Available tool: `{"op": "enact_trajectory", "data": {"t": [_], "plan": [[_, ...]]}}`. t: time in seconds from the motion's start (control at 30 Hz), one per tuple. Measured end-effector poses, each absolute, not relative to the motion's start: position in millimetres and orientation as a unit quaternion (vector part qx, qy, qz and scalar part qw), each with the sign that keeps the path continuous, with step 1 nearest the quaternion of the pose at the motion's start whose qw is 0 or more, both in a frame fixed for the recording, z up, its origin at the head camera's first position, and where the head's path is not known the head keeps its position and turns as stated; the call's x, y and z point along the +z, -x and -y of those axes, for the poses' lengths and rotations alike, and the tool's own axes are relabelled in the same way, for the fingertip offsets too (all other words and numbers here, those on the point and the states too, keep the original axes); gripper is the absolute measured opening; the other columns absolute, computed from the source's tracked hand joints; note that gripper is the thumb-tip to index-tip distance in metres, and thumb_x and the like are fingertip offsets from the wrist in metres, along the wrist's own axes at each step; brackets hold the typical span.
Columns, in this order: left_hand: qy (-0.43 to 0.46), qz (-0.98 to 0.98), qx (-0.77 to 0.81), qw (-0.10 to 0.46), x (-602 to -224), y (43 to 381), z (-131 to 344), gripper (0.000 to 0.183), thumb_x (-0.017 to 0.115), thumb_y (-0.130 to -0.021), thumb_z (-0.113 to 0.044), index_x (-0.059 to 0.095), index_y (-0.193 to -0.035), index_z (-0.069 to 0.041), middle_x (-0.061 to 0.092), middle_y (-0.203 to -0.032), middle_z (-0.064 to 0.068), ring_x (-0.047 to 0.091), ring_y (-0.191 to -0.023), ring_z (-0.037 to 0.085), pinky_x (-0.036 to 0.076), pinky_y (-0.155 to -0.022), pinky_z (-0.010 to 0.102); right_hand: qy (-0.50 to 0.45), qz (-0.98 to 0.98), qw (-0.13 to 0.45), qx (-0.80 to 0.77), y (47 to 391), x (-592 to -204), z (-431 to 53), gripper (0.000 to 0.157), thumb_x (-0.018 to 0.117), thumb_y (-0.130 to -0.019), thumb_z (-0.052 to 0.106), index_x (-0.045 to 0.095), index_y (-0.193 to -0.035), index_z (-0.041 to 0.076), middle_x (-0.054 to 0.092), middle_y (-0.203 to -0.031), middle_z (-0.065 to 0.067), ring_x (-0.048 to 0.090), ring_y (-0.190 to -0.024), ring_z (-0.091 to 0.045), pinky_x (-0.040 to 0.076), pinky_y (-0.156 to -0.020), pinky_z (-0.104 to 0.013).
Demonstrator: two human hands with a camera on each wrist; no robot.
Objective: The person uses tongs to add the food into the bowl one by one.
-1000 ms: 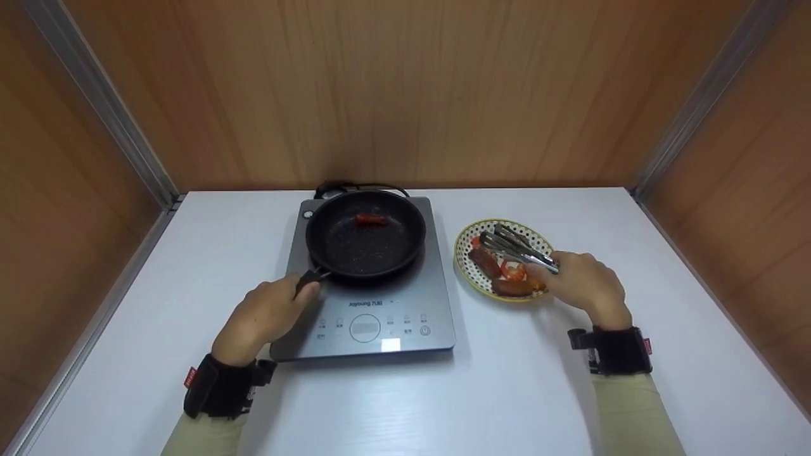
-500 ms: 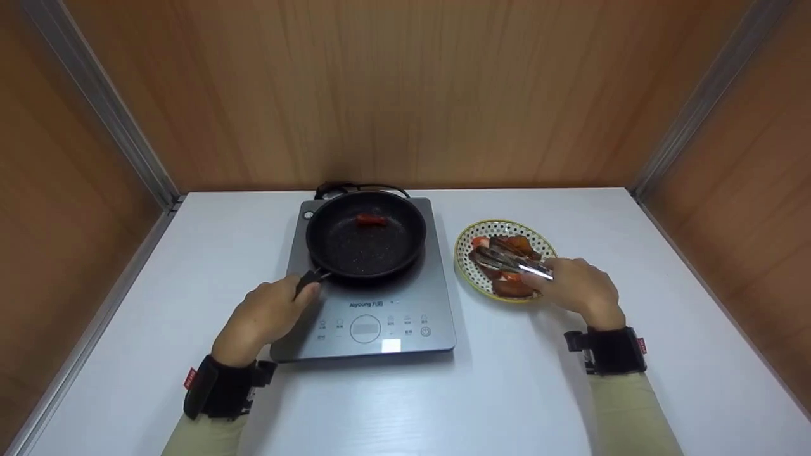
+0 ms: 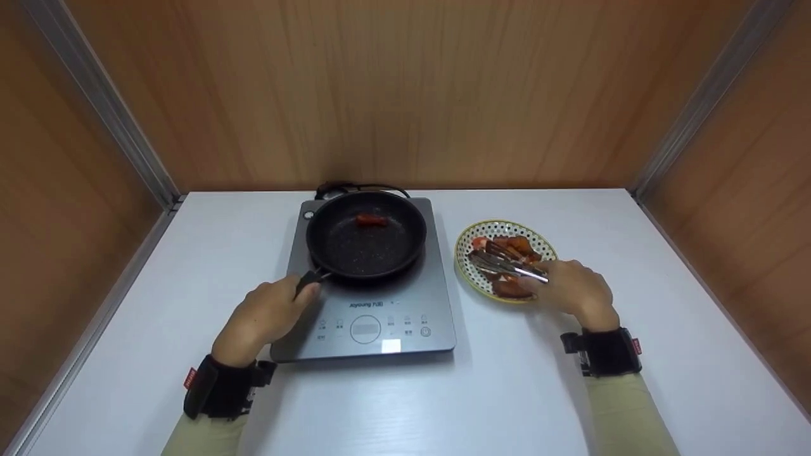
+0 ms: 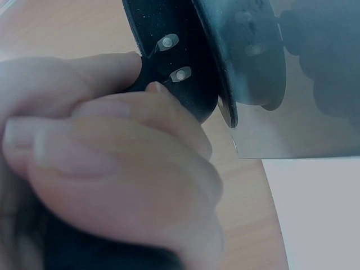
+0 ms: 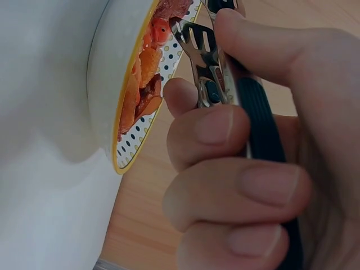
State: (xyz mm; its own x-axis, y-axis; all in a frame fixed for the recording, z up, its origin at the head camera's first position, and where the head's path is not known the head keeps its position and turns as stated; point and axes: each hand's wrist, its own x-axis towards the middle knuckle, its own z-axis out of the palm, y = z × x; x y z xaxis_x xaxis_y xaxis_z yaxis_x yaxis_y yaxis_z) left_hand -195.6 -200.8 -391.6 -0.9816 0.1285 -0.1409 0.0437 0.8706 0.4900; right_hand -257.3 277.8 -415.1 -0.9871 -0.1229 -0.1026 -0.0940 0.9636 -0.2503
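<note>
My left hand (image 3: pixel 263 320) grips the black handle (image 3: pixel 308 279) of a dark frying pan (image 3: pixel 364 253). The pan sits on an induction cooker, and a red piece of food (image 3: pixel 370 220) lies near its far side. In my right hand (image 3: pixel 576 291) is a pair of metal tongs (image 3: pixel 526 271) with slotted heads and dark grips (image 5: pixel 261 124). The tongs' heads reach in over a dotted, yellow-rimmed plate (image 3: pixel 500 228). Browned pieces (image 3: pixel 512 289) and orange-red pieces (image 5: pixel 149 64) lie on that plate. Whether the tongs pinch any piece cannot be told.
The silver induction cooker (image 3: pixel 405 316) stands left of the plate on a white table (image 3: pixel 405 405). A black cable (image 3: pixel 374 185) runs behind it. Wooden panels (image 3: pixel 405 95) wall the table at the back and both sides.
My right hand has shifted slightly left and toward me. The tongs' heads have come nearer across the plate, and orange-brown food now shows at its far side. The left hand and pan have stayed still.
</note>
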Motion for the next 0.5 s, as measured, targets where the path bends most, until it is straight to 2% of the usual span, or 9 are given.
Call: {"op": "enact_trajectory", "data": {"t": [0.13,0.3,0.4,0.5], "plan": [[-0.044,-0.963,0.253,0.085,-391.8,195.4,200.9,0.042,0.043,-0.114,-0.046,0.055,-0.099,-0.009,0.057,-0.083,0.008,0.056,-0.079,0.026,0.041,-0.066,0.040,0.050,-0.989,0.070,-0.119,258.1,-417.4,-275.7,0.070,0.060,-0.102,0.064,0.061,-0.150,0.013,0.067,-0.129,-0.031,0.063,-0.095,-0.034,0.049,-0.070,-0.048],[-0.045,-0.963,0.253,0.085,-391.7,195.4,200.7,0.040,0.044,-0.115,-0.044,0.055,-0.098,-0.008,0.056,-0.080,0.008,0.056,-0.074,0.025,0.041,-0.062,0.038,0.052,-0.989,0.071,-0.117,258.7,-419.1,-275.5,0.071,0.059,-0.102,0.063,0.059,-0.151,0.012,0.066,-0.133,-0.032,0.065,-0.106,-0.040,0.051,-0.075,-0.053],[-0.048,-0.962,0.254,0.084,-391.8,195.2,200.6,0.039,0.044,-0.115,-0.042,0.054,-0.098,-0.008,0.056,-0.078,0.008,0.056,-0.071,0.025,0.041,-0.060,0.038,0.054,-0.989,0.069,-0.116,258.8,-419.6,-276.0,0.071,0.059,-0.102,0.063,0.058,-0.152,0.012,0.065,-0.134,-0.032,0.065,-0.106,-0.040,0.050,-0.073,-0.051],[-0.048,-0.962,0.255,0.084,-391.5,195.1,200.6,0.039,0.045,-0.115,-0.042,0.054,-0.098,-0.008,0.056,-0.078,0.008,0.056,-0.072,0.025,0.041,-0.060,0.038,0.056,-0.989,0.068,-0.116,259.1,-420.0,-276.2,0.071,0.059,-0.102,0.063,0.058,-0.152,0.011,0.066,-0.132,-0.032,0.062,-0.097,-0.037,0.047,-0.068,-0.047]]}}
